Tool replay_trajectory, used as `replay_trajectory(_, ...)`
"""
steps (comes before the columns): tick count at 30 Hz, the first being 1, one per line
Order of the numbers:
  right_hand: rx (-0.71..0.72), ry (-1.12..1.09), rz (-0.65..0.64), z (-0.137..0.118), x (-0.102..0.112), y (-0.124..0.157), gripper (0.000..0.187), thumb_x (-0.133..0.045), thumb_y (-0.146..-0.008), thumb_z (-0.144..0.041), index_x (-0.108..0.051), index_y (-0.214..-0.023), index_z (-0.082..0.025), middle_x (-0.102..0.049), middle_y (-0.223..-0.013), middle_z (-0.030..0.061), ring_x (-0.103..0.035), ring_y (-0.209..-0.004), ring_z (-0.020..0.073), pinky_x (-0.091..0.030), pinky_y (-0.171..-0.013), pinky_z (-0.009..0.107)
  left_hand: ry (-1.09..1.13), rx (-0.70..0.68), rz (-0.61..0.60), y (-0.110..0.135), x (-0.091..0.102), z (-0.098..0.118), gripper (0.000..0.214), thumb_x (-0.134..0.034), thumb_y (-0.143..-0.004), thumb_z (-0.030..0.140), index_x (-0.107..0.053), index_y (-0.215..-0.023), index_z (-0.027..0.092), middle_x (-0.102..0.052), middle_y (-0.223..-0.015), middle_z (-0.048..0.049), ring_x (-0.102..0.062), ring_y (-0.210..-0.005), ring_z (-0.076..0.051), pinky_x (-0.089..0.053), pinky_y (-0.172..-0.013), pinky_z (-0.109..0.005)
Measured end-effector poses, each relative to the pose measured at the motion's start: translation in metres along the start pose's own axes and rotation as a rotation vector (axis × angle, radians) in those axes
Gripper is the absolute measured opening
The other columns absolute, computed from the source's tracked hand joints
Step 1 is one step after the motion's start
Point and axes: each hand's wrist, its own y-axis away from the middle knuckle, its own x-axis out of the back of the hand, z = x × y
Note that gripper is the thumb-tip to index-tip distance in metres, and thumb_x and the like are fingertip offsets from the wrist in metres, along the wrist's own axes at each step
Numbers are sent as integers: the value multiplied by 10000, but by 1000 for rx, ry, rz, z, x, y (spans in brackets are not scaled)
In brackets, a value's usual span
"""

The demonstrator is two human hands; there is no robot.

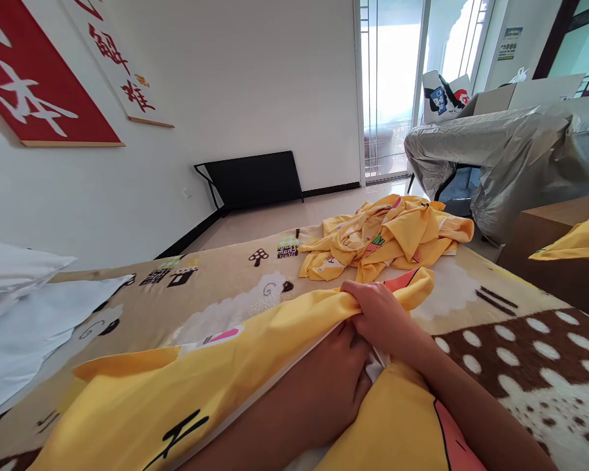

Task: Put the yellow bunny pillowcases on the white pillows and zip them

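Hem in a fist: the right hand (379, 315) is closed around the edge of a yellow cover (216, 373) spread on the bed (520, 366).
The left hand (331, 386) lies inside the cover's opening; I cannot tell if it is gripping anything. A crumpled yellow heap (387, 239) sits beyond. A hard tug could likely slip the hem from that small pinch.
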Motion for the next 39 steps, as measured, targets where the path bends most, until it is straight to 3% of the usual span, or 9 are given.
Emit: replay_trajectory(39, 24, -28, 16, 2, -1, 0, 134, -423, -612, -87, -435, -684, -200, -586, -668, -4, -408, -599, 125, -207, -560, 253, 2, 11, -17, -2, 0, 0, 398, -446, -856, 239, -533, -1239, 173, -522, -1307, -101, -427, -1239, -271, -287, -1105, -493)
